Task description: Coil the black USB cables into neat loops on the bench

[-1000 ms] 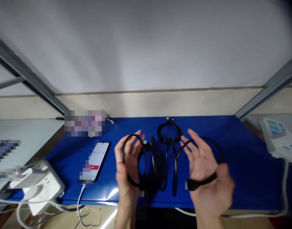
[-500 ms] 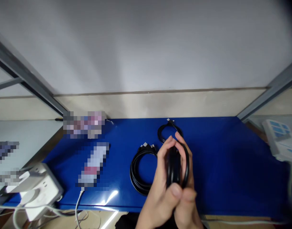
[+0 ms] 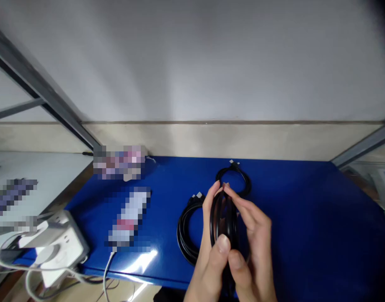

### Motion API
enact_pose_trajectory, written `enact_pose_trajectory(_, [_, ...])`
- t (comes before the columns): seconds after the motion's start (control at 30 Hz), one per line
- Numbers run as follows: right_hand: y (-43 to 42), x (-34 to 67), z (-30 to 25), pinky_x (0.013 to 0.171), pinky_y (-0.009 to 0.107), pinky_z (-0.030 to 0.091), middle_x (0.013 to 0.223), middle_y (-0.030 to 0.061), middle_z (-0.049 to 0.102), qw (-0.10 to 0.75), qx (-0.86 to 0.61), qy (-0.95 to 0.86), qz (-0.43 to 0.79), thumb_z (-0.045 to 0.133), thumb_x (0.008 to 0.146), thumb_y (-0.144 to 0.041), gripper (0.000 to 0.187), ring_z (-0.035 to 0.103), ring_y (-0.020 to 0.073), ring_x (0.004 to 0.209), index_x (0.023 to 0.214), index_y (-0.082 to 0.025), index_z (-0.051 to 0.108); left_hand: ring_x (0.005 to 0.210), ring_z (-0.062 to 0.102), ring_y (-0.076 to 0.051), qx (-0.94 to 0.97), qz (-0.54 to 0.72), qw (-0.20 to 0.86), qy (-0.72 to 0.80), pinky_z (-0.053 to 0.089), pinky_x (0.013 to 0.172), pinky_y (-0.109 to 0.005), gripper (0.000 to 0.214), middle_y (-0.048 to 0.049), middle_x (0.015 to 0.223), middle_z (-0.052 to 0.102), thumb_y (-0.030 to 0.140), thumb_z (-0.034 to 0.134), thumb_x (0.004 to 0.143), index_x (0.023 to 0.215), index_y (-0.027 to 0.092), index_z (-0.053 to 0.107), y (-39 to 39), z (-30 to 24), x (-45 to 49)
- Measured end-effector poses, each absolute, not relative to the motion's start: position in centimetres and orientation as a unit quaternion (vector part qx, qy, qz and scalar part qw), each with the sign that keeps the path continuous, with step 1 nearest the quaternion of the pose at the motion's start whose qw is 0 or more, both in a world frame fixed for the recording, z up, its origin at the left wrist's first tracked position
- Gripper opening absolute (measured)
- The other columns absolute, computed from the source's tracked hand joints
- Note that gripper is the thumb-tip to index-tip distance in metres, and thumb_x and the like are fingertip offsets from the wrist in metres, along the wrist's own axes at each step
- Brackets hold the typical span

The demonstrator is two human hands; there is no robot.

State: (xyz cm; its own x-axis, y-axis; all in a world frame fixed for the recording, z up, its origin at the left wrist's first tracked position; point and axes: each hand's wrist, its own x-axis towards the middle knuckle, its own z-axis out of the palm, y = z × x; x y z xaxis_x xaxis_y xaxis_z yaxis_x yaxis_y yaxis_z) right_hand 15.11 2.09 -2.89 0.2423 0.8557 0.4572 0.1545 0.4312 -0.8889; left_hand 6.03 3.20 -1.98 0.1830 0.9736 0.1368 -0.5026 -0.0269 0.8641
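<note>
A coiled black cable (image 3: 225,214) is held upright between my two hands, above the blue table. My left hand (image 3: 208,260) grips the loops from the left, its thumb pressing on the near side. From the right, my right hand (image 3: 255,243) closes on the same loops, with thumb low and fingertips meeting the left ones at the far top. Behind my left hand lies a second black cable coil (image 3: 184,235) with light metal plugs. Farther back rests a smaller black cable coil (image 3: 247,180), also with plugs at its far end. The held cable's plugs are hidden.
On the blue tabletop (image 3: 305,235), a blurred-out phone-like device (image 3: 129,218) with a white cable lies left. A white power strip (image 3: 65,247) with plugs and cords sits at the left edge. A pixelated object (image 3: 120,163) stands at the back left, near a grey metal post (image 3: 54,96).
The held coil has turned so its loops now stand edge-on and closer together. My right hand's fingers have shifted outward to the right. The whole view has swung slightly left.
</note>
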Motion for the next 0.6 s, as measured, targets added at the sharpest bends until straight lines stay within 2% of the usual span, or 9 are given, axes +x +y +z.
enact_pose_trajectory(0.07, [2.1,15.5,-2.9,0.127,0.071,0.037,0.174,0.0122,0.045,0.582,-0.477,-0.600,0.271,0.054,0.109,-0.057,0.061,0.039,0.0414,0.162,0.164,-0.031,0.046,0.166,0.028,-0.042,0.382,0.590,0.659,0.265,0.021,0.135,-0.059,0.073,-0.0076,0.175,0.043,0.061,0.063,0.101,0.166,0.033,0.047,3.4,-2.1,6.3])
enact_pose_trajectory(0.17, [2.1,16.4,-3.1,0.130,0.068,0.035,0.175,0.0064,0.045,0.535,-0.482,-0.632,0.286,0.050,0.110,-0.057,0.058,0.035,0.0395,0.164,0.165,-0.035,0.050,0.159,0.040,-0.045,0.296,0.597,0.704,0.245,0.033,0.130,-0.060,0.069,-0.0121,0.165,0.056,0.055,0.072,0.096,0.157,0.029,0.058,4.0,-2.3,6.4])
enact_pose_trajectory(0.27, [2.3,17.1,-3.5,0.130,0.065,0.036,0.172,0.0054,0.050,0.568,-0.455,-0.591,0.347,0.040,0.112,-0.061,0.058,0.041,0.0381,0.161,0.161,-0.035,0.057,0.147,0.056,-0.046,0.199,0.618,0.727,0.224,0.046,0.121,-0.060,0.062,-0.0154,0.147,0.070,0.048,0.071,0.091,0.148,0.025,0.066,5.0,-2.4,6.0])
enact_pose_trajectory(0.37, [2.7,17.7,-3.8,0.125,0.057,0.047,0.167,0.0074,0.056,0.615,-0.469,-0.517,0.367,0.047,0.111,-0.055,0.053,0.052,0.0364,0.155,0.158,-0.033,0.061,0.133,0.067,-0.045,0.126,0.615,0.755,0.189,0.054,0.109,-0.064,0.057,-0.0182,0.136,0.075,0.048,0.066,0.088,0.140,0.026,0.071,6.1,-2.6,5.3])
enact_pose_trajectory(0.43, [2.9,18.0,-3.8,0.123,0.052,0.050,0.163,0.0072,0.061,0.616,-0.515,-0.486,0.345,0.057,0.109,-0.051,0.047,0.056,0.0347,0.152,0.151,-0.033,0.068,0.129,0.069,-0.046,0.104,0.608,0.769,0.170,0.054,0.106,-0.066,0.055,-0.0206,0.135,0.076,0.051,0.064,0.088,0.135,0.026,0.074,6.6,-2.7,5.1])
enact_pose_trajectory(0.5, [3.0,18.2,-3.9,0.124,0.048,0.049,0.160,0.0062,0.064,0.601,-0.545,-0.470,0.347,0.064,0.106,-0.050,0.044,0.056,0.0331,0.151,0.146,-0.034,0.072,0.133,0.068,-0.047,0.096,0.613,0.767,0.163,0.051,0.110,-0.068,0.054,-0.0210,0.137,0.075,0.054,0.063,0.088,0.132,0.025,0.076,6.8,-2.9,5.1])
enact_pose_trajectory(0.57, [3.1,18.2,-4.2,0.120,0.044,0.053,0.161,0.0053,0.063,0.577,-0.543,-0.453,0.409,0.065,0.106,-0.052,0.048,0.058,0.0312,0.150,0.150,-0.036,0.069,0.138,0.065,-0.047,0.095,0.627,0.755,0.164,0.045,0.117,-0.067,0.055,-0.0202,0.140,0.074,0.057,0.064,0.088,0.131,0.025,0.076,6.7,-3.1,5.3])
enact_pose_trajectory(0.6, [3.2,18.0,-4.4,0.112,0.041,0.059,0.161,0.0061,0.063,0.569,-0.533,-0.438,0.447,0.065,0.105,-0.054,0.051,0.063,0.0307,0.144,0.152,-0.035,0.067,0.140,0.063,-0.046,0.096,0.636,0.747,0.168,0.042,0.120,-0.067,0.055,-0.0195,0.141,0.074,0.058,0.064,0.088,0.131,0.025,0.077,6.6,-3.1,5.4])
